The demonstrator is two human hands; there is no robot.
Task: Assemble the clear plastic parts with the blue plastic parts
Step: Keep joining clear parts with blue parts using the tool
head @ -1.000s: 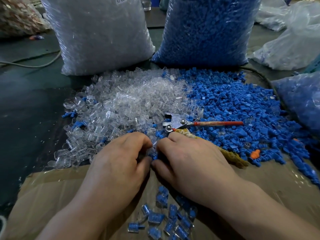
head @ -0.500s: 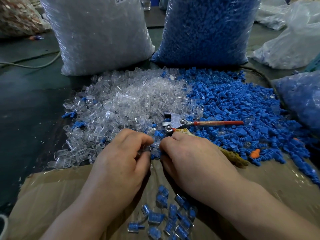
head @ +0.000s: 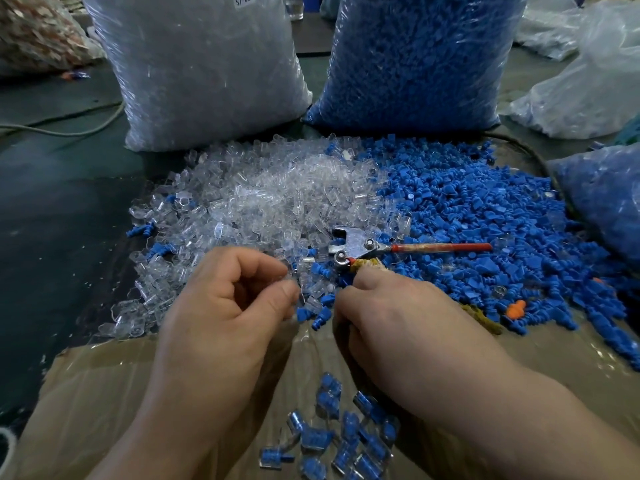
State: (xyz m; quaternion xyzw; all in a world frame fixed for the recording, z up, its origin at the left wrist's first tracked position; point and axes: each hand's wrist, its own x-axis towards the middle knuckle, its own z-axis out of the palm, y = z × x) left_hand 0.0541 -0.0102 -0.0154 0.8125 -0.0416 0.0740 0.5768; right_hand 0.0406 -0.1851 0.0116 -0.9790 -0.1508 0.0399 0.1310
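At six o'clock in the head view, both forearms reach up from the near edge over a sheet of cardboard (head: pixel 104 393). The left hand (head: pixel 221 306) is knuckles-up, its fingers (head: pixel 242 265) curled, thumb tip close to forefinger tip. Something clear blurs there, and I cannot tell whether a part is pinched. The right hand (head: pixel 398 317) sits just apart at its three o'clock, fingers tucked under the palm at the edge of the blue plastic parts (head: pixel 485 209). Whether they grip anything is hidden.

The clear plastic parts (head: pixel 277 195) heap at eleven o'clock of the hands, touching the blue heap. Red-handled pliers (head: pixel 363 245) lie across that seam at twelve. Assembled pieces (head: pixel 339 441) lie at six, between the wrists.

A bag of clear parts (head: pixel 204 64) and a bag of blue parts (head: pixel 415 57) wall off twelve o'clock. The dark counter (head: pixel 52 202) stretches away at nine.
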